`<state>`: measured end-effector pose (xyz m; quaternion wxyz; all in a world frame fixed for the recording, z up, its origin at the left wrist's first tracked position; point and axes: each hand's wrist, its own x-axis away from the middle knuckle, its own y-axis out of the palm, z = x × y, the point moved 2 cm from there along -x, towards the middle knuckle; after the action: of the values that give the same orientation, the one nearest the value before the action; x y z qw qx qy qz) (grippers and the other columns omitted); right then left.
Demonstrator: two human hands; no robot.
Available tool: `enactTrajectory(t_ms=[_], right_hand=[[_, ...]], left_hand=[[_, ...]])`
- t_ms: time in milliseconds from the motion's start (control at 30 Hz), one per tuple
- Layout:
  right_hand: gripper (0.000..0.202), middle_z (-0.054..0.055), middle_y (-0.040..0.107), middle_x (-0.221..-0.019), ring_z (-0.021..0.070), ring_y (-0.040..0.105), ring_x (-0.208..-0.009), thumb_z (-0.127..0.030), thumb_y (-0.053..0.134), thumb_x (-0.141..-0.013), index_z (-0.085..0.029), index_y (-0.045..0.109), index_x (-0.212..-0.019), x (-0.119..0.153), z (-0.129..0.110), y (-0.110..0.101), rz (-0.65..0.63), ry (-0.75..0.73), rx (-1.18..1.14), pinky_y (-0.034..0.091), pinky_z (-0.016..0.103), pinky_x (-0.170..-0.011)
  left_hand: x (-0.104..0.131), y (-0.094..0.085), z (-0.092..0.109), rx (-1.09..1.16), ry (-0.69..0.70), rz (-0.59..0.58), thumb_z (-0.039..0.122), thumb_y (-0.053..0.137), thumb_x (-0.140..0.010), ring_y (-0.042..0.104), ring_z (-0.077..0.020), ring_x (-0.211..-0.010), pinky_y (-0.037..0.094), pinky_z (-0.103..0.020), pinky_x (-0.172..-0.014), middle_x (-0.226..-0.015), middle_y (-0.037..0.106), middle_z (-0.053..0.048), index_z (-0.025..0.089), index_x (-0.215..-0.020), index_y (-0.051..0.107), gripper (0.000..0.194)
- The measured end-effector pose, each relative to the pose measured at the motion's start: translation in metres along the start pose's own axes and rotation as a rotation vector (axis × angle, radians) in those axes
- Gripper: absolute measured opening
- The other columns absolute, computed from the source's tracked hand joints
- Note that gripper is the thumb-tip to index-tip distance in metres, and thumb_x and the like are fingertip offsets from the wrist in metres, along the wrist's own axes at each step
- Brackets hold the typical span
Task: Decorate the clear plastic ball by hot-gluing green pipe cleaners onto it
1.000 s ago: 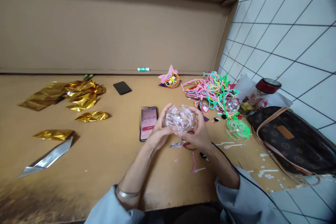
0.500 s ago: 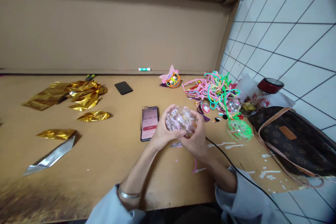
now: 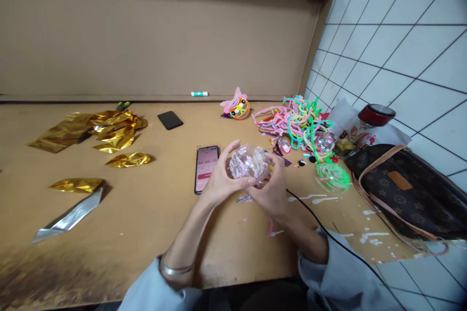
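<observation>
Left hand (image 3: 221,180) and right hand (image 3: 272,194) are cupping a clear plastic ball (image 3: 251,163) mid-frame, over the desk (image 3: 153,233). Fingers of both are clamping its opposite sides, thumbs pressing the near face. Fuzzy pink-white strands (image 3: 239,167) are showing; can't tell if inside or on the shell. My read: light, stiff, slick, crackable; grip wide at the sides, don't squeeze. Phone (image 3: 206,170) is lying just left. Farther, right of centre, pipe cleaners (image 3: 277,124) are sprawling in a heap.

Left grip (image 3: 223,177), right grip (image 3: 272,192) cupped facing each other, fingers curved, thumbs close together; forearms (image 3: 189,238) angled inward.
</observation>
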<state>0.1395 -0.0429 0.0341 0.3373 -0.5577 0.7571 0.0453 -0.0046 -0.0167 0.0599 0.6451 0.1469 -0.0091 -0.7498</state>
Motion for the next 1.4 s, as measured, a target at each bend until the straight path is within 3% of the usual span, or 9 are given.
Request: enactTrajectory(t_ms=[133, 300, 467, 567, 733, 900, 1100, 1233, 1400], right_hand=[[0.070, 0.012, 0.048, -0.125, 0.0328, 0.049, -0.120, -0.029, 0.072, -0.065, -0.029, 0.037, -0.125, 0.001, -0.003, 0.002, 0.047, -0.126, 0.088, 0.045, 0.057, -0.102], [0.071, 0.011, 0.047, -0.126, 0.0324, 0.048, -0.121, -0.027, 0.072, -0.066, -0.029, 0.037, -0.127, 0.003, -0.005, 0.001, 0.047, -0.159, 0.058, 0.047, 0.055, -0.101], [0.083, 0.011, 0.044, -0.131, 0.0310, 0.050, -0.120, -0.028, 0.078, -0.062, -0.029, 0.037, -0.135, -0.005, -0.009, -0.007, -0.140, -0.064, -0.018, 0.049, 0.052, -0.101], [0.079, 0.011, 0.046, -0.128, 0.0300, 0.051, -0.118, -0.027, 0.077, -0.064, -0.028, 0.040, -0.134, -0.010, -0.009, -0.011, -0.197, -0.049, -0.016, 0.050, 0.051, -0.100], [0.078, 0.011, 0.046, -0.133, 0.0300, 0.049, -0.124, -0.027, 0.073, -0.067, -0.028, 0.038, -0.137, -0.007, -0.002, -0.007, -0.170, -0.087, -0.001, 0.047, 0.052, -0.105], [0.080, 0.012, 0.047, -0.133, 0.0306, 0.050, -0.123, -0.031, 0.075, -0.067, -0.027, 0.037, -0.137, -0.002, 0.000, -0.004, -0.118, -0.103, -0.006, 0.047, 0.052, -0.103], [0.074, 0.012, 0.049, -0.129, 0.0298, 0.051, -0.121, -0.029, 0.071, -0.068, -0.024, 0.039, -0.135, -0.003, -0.005, -0.004, -0.071, -0.201, 0.069, 0.046, 0.051, -0.104], [0.078, 0.013, 0.049, -0.131, 0.0298, 0.050, -0.124, -0.028, 0.072, -0.068, -0.022, 0.039, -0.138, -0.005, -0.005, -0.005, -0.146, -0.160, 0.103, 0.046, 0.050, -0.106], [0.099, 0.015, 0.044, -0.144, 0.0321, 0.043, -0.136, -0.036, 0.081, -0.065, -0.023, 0.029, -0.148, -0.012, -0.006, -0.011, -0.276, -0.084, 0.106, 0.041, 0.053, -0.111]], left_hand=[[0.004, 0.006, 0.002, -0.085, 0.042, 0.014, 0.012, 0.094, -0.039, 0.045, -0.0382, -0.135, 0.025, -0.048, -0.120, -0.134, 0.057, -0.010, 0.024, -0.126, 0.063, 0.093], [0.005, 0.011, 0.006, -0.124, 0.047, 0.032, 0.012, 0.093, -0.040, 0.049, -0.0364, -0.128, 0.029, -0.046, -0.117, -0.127, 0.060, -0.009, 0.023, -0.121, 0.066, 0.086], [0.004, 0.007, 0.009, -0.111, 0.022, 0.045, 0.012, 0.090, -0.044, 0.055, -0.0345, -0.121, 0.034, -0.044, -0.113, -0.121, 0.062, -0.008, 0.022, -0.119, 0.065, 0.080], [0.003, 0.006, 0.008, -0.187, 0.031, 0.023, 0.016, 0.089, -0.047, 0.055, -0.0342, -0.121, 0.035, -0.045, -0.113, -0.124, 0.061, -0.008, 0.023, -0.122, 0.062, 0.080], [0.004, 0.005, 0.004, -0.243, 0.031, -0.025, 0.022, 0.089, -0.054, 0.052, -0.0350, -0.126, 0.036, -0.048, -0.113, -0.133, 0.056, -0.010, 0.024, -0.131, 0.054, 0.085], [0.003, 0.002, 0.004, -0.221, 0.108, -0.022, 0.021, 0.095, -0.042, 0.048, -0.0364, -0.130, 0.033, -0.046, -0.115, -0.136, 0.053, -0.010, 0.025, -0.131, 0.057, 0.097], [0.002, 0.002, 0.007, -0.368, 0.126, -0.054, 0.024, 0.093, -0.045, 0.056, -0.0337, -0.121, 0.040, -0.047, -0.110, -0.128, 0.060, -0.010, 0.023, -0.126, 0.059, 0.088], [0.001, 0.002, 0.003, -0.398, 0.106, -0.031, 0.028, 0.089, -0.049, 0.061, -0.0310, -0.116, 0.047, -0.046, -0.105, -0.125, 0.062, -0.010, 0.020, -0.126, 0.055, 0.084], [-0.004, -0.003, -0.003, -0.327, 0.069, 0.008, 0.033, 0.087, -0.052, 0.066, -0.0293, -0.109, 0.055, -0.043, -0.095, -0.119, 0.067, -0.010, 0.020, -0.126, 0.052, 0.084]])
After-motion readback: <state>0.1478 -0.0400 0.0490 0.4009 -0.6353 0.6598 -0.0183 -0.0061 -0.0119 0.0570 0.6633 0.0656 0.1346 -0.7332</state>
